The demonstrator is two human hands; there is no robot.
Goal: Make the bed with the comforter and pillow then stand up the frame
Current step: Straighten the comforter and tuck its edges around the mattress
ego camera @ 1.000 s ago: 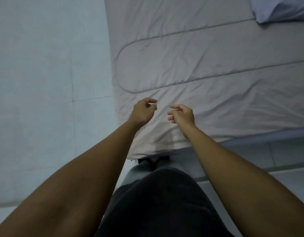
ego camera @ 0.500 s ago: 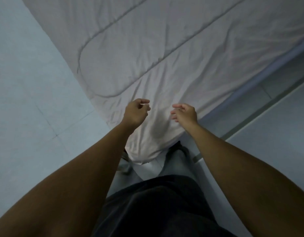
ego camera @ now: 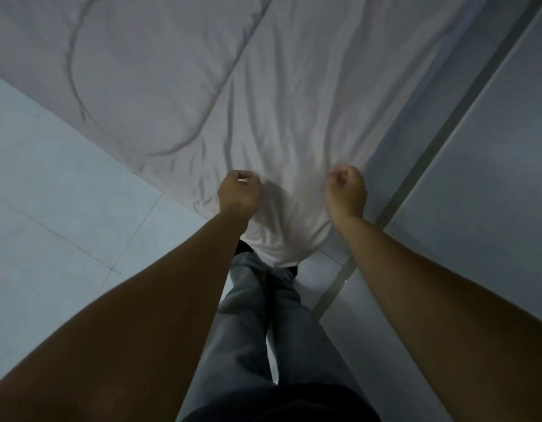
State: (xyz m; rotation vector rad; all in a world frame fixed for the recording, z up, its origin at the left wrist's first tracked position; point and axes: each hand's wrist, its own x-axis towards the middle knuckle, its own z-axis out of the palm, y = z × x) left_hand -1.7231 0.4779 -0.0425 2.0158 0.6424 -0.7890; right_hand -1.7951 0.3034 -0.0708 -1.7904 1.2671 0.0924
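Comforter [ego camera: 263, 86] runs off the top edge, hiding the feet

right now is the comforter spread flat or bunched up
Mostly spread, but bunched at the near corner: creases fan out in the comforter from where both fists grip it.

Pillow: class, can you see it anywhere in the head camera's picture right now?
No. The view shows only the comforter, both hands gripping its corner, the person's legs and the floor.

We see pale tiled floor [ego camera: 65, 214] with thin grout lines; the quilted comforter [ego camera: 178, 65] spreads above it, one corner hanging over our feet.
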